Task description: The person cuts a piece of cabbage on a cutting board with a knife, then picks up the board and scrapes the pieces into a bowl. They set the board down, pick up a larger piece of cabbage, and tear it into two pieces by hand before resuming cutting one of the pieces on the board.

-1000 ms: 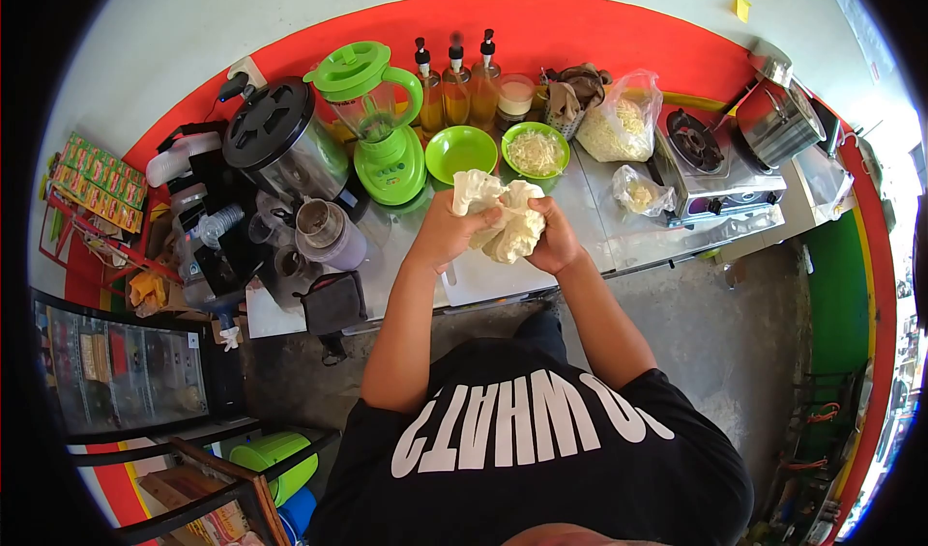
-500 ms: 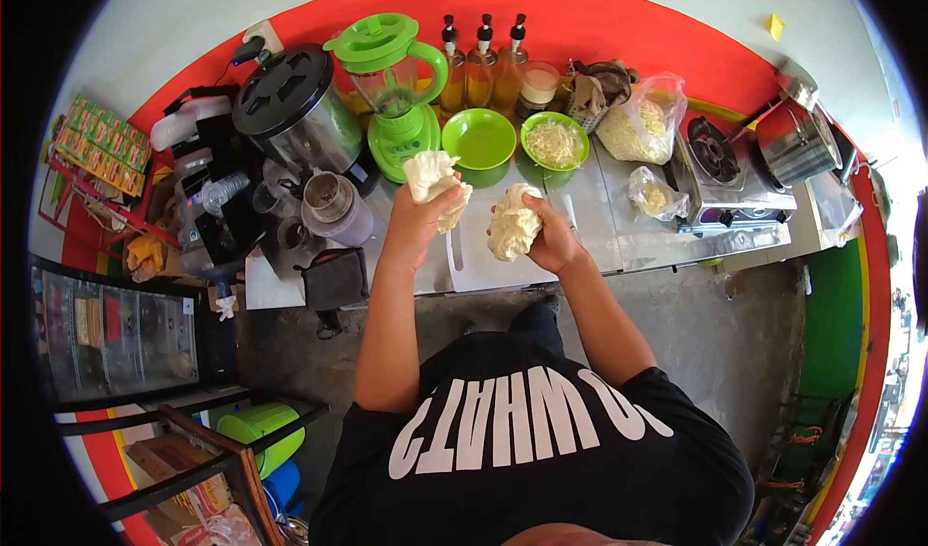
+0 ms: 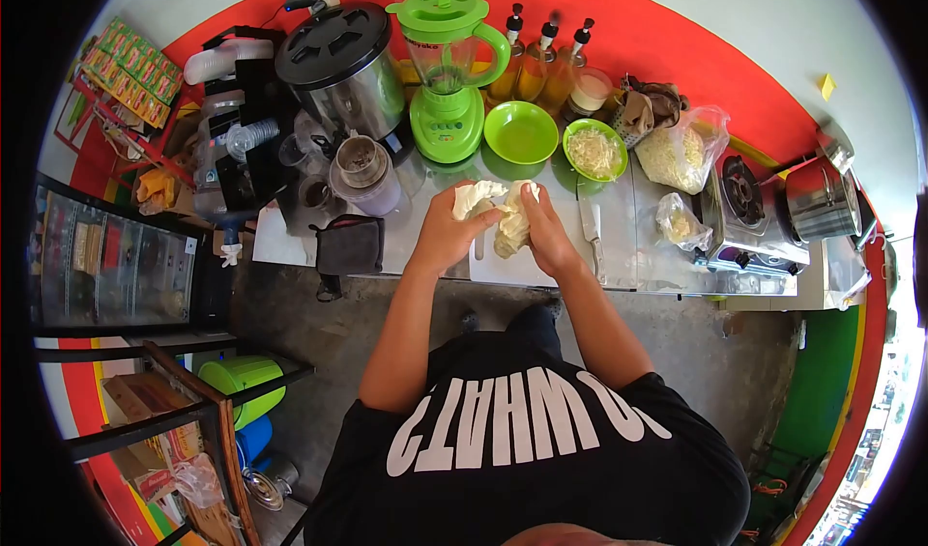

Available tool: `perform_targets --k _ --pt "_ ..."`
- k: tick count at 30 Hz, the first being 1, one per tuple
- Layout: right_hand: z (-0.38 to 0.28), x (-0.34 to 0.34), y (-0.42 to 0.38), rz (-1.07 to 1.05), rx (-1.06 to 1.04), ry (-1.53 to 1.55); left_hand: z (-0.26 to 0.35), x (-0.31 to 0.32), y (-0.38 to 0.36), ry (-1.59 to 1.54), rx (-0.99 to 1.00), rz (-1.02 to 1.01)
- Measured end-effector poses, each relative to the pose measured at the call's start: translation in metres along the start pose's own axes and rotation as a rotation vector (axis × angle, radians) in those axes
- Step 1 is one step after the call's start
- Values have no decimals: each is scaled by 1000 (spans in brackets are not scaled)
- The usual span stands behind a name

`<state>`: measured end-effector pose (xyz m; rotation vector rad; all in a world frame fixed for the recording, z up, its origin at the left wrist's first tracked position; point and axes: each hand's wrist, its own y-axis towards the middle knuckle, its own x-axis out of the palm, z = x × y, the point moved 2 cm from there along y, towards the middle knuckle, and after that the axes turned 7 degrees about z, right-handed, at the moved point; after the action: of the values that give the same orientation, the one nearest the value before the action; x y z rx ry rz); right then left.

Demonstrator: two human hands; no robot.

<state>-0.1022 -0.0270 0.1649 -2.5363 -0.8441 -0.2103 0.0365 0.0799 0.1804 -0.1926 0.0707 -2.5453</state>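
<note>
My left hand (image 3: 447, 232) is closed round a pale cream, ruffled piece that looks like an oyster mushroom (image 3: 476, 197). Close beside it, my right hand (image 3: 549, 234) grips a larger clump of oyster mushrooms (image 3: 512, 227). The two pieces meet or nearly meet above a white cutting board (image 3: 507, 271) at the counter's front edge. On the board's right lies a knife (image 3: 592, 225). Pale shreds fill a green bowl (image 3: 595, 150) behind my right hand, and a second green bowl (image 3: 521, 135) stands to its left.
Behind the hands stand a green blender (image 3: 446, 77) and several pump bottles (image 3: 535, 66). To the left are a large steel container (image 3: 343, 72) and a dark pouch (image 3: 349, 245). Bagged pale shreds (image 3: 680, 154), a gas stove (image 3: 742, 203) and a steel pot (image 3: 822, 204) are on the right.
My hands have come closer together, bringing the two mushroom pieces side by side. The camera view has shifted, so the counter items appear further right, and the knife shows more fully.
</note>
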Motion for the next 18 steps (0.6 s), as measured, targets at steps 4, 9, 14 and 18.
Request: perform_targets --k 4,9,14,18 --pt "13 -4 14 11 -76 -103 7 -6 -8 18 23 124" --pt "20 -10 21 104 41 -99 -1 -34 -8 6 33 267" --pt "47 -6 50 59 97 -161 -56 -64 -12 32 -83 499" --pt "69 24 78 134 -120 -619 -90 -76 -27 -13 -253 640"
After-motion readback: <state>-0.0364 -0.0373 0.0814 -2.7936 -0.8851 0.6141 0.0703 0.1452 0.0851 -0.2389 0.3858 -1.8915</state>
